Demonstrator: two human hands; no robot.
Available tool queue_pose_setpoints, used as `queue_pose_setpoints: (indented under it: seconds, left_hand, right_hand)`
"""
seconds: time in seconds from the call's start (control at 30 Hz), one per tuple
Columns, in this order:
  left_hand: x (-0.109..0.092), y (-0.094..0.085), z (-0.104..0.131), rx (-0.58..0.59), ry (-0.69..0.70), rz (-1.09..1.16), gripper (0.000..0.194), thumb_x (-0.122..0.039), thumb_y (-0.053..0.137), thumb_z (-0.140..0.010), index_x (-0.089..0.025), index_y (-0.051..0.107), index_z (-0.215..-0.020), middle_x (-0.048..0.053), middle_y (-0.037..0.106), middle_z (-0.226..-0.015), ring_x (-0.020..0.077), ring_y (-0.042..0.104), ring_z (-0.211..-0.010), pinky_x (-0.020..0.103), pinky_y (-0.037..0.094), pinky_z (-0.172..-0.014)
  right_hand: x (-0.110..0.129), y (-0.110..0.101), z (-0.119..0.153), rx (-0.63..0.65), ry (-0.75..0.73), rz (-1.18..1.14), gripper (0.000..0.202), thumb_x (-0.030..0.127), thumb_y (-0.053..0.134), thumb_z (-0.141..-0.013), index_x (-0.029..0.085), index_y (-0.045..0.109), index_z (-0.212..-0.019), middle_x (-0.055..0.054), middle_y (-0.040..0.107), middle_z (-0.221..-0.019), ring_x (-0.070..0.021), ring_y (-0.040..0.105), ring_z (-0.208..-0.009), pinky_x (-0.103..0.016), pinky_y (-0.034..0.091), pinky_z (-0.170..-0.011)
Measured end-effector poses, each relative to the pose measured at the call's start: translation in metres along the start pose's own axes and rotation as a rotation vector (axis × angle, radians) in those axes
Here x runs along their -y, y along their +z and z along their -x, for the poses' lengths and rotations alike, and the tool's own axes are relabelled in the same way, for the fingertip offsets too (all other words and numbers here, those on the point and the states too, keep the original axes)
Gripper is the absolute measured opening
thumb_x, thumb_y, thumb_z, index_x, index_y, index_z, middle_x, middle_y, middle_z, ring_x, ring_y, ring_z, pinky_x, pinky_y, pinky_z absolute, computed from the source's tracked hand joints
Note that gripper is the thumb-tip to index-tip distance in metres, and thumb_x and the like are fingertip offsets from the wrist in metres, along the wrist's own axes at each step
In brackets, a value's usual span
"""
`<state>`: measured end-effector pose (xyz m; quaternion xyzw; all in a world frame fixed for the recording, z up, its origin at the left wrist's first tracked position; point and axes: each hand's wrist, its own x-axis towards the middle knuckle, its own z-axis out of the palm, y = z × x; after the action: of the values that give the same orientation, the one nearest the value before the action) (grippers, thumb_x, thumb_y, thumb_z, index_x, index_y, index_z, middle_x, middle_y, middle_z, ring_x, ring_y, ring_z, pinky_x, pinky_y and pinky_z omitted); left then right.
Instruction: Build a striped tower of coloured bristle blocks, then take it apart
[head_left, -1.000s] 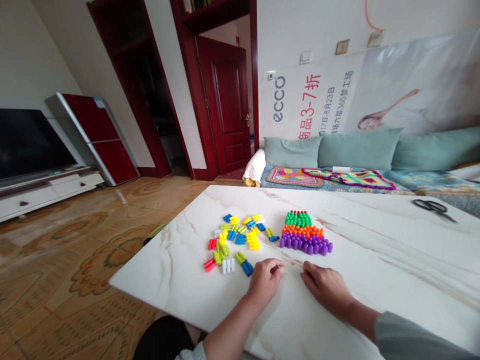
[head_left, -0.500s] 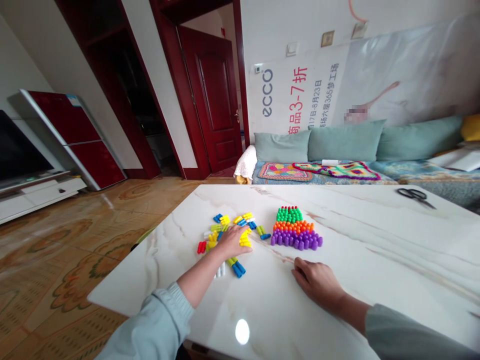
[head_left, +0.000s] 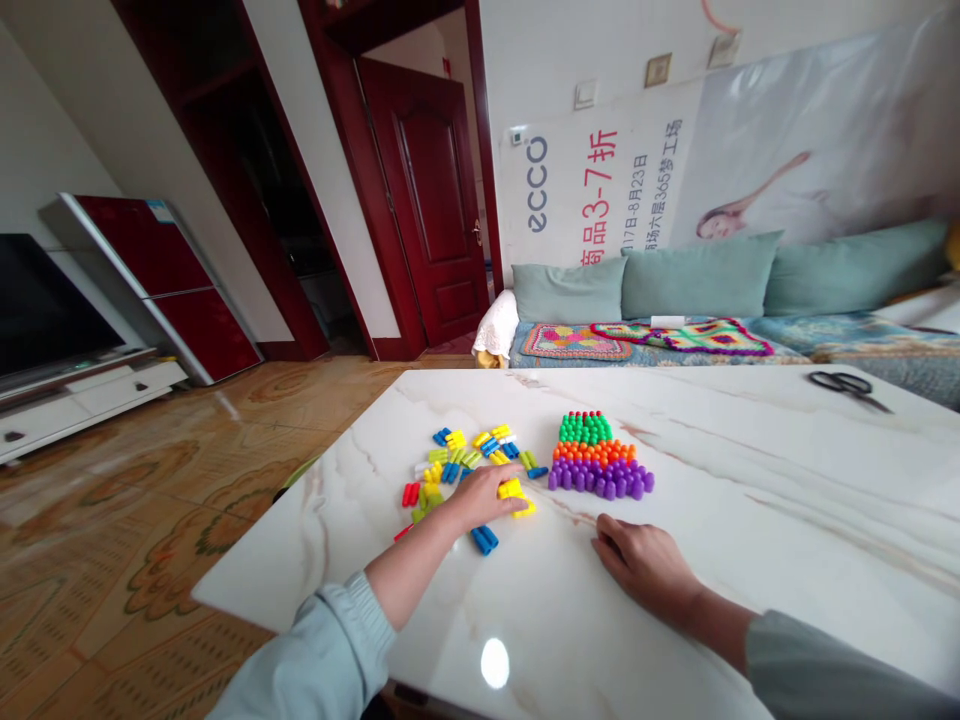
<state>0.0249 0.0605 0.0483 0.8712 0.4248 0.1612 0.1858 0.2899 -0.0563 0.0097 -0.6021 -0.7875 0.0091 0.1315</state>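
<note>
My left hand (head_left: pixel 484 497) is over the right side of a loose scatter of small plastic pieces. Its thumb and fingers close around some yellow double-tube plastic pieces (head_left: pixel 511 489); the palm side is hidden. Around it lie blue double-tube pieces (head_left: pixel 484 540), red ones (head_left: pixel 410 494), and yellow-green ones (head_left: pixel 427 500). My right hand (head_left: pixel 637 555) rests on the tabletop with fingers curled in, and nothing shows in it. Just beyond it, small rounded pegs stand in close rows by colour: purple (head_left: pixel 604 480), orange (head_left: pixel 596 453), green (head_left: pixel 586 430) and red (head_left: pixel 585 414).
All of this is on a white marble-patterned table (head_left: pixel 750 500). Black-handled scissors (head_left: pixel 847 384) lie near its far right edge. Behind stands a sofa with green cushions (head_left: pixel 701 280) and crocheted covers (head_left: pixel 577 342). A red fridge (head_left: pixel 169 285) stands at the left.
My left hand has shifted right and slightly nearer, and the yellow pieces at its fingers moved with it. More pieces left of it are uncovered. My right hand stays put.
</note>
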Motion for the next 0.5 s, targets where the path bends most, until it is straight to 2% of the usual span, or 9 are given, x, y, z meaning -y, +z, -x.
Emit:
queue_pose_setpoints:
  seconds: [0.07,0.13,0.2,0.27,0.33,0.4,0.5]
  left_hand:
    - [0.003,-0.008,-0.005,-0.03,-0.027,-0.007,0.055,-0.047,0.059,-0.082,-0.024,0.052,-0.131,0.004,0.068,-0.11,0.0203,0.062,-0.102,0.031,0.045,-0.094]
    - [0.011,-0.019,-0.011,-0.125,-0.123,-0.076,0.048,-0.044,0.056,-0.085,-0.024,0.055,-0.128,0.005,0.065,-0.118,0.02,0.058,-0.109,0.029,0.041,-0.1]
    - [0.026,-0.031,-0.02,-0.215,-0.287,-0.152,0.048,-0.04,0.06,-0.082,-0.024,0.056,-0.126,0.007,0.059,-0.128,0.0223,0.05,-0.12,0.031,0.034,-0.106]
    - [0.045,-0.043,-0.029,-0.257,-0.434,-0.177,0.057,-0.045,0.06,-0.08,-0.021,0.052,-0.131,0.013,0.052,-0.134,0.0287,0.044,-0.126,0.038,0.032,-0.106]
    - [0.063,-0.052,-0.037,-0.259,-0.56,-0.167,0.065,-0.054,0.057,-0.079,-0.018,0.049,-0.133,0.017,0.05,-0.135,0.0338,0.045,-0.126,0.044,0.035,-0.102]
    - [0.076,-0.056,-0.045,-0.234,-0.634,-0.136,0.064,-0.06,0.051,-0.08,-0.019,0.053,-0.129,0.017,0.055,-0.13,0.0337,0.049,-0.122,0.043,0.039,-0.098]
    - [0.084,-0.053,-0.051,-0.193,-0.611,-0.069,0.051,-0.057,0.046,-0.084,-0.022,0.063,-0.116,0.01,0.066,-0.117,0.027,0.054,-0.118,0.033,0.042,-0.095]
  right_hand:
    - [0.0,0.0,0.0,0.002,-0.002,0.005,0.022,0.032,0.035,-0.094,0.021,0.049,-0.081,-0.003,0.068,-0.069,-0.017,0.06,-0.059,-0.028,0.019,-0.054]
    - [0.0,0.0,0.0,0.003,-0.004,0.006,0.022,0.032,0.035,-0.094,0.021,0.048,-0.081,-0.003,0.068,-0.069,-0.0169,0.06,-0.058,-0.028,0.019,-0.054]
    - [-0.001,0.001,0.0,0.004,-0.007,0.002,0.021,0.032,0.036,-0.094,0.021,0.048,-0.082,-0.003,0.067,-0.068,-0.0167,0.06,-0.058,-0.028,0.019,-0.054]
    - [-0.002,0.002,0.0,0.004,-0.008,-0.002,0.021,0.032,0.036,-0.094,0.021,0.048,-0.082,-0.003,0.067,-0.068,-0.0164,0.059,-0.058,-0.028,0.019,-0.054]
    - [-0.002,0.003,0.0,0.002,-0.008,-0.01,0.021,0.032,0.036,-0.094,0.021,0.049,-0.081,-0.003,0.067,-0.068,-0.0159,0.059,-0.058,-0.028,0.019,-0.054]
    - [-0.002,0.003,0.0,0.003,-0.002,-0.016,0.021,0.032,0.037,-0.094,0.021,0.049,-0.081,-0.002,0.067,-0.068,-0.0154,0.059,-0.058,-0.028,0.019,-0.054]
    - [-0.001,0.001,-0.001,0.005,0.008,-0.022,0.02,0.031,0.038,-0.093,0.021,0.049,-0.08,-0.002,0.066,-0.068,-0.0152,0.059,-0.058,-0.028,0.02,-0.054]
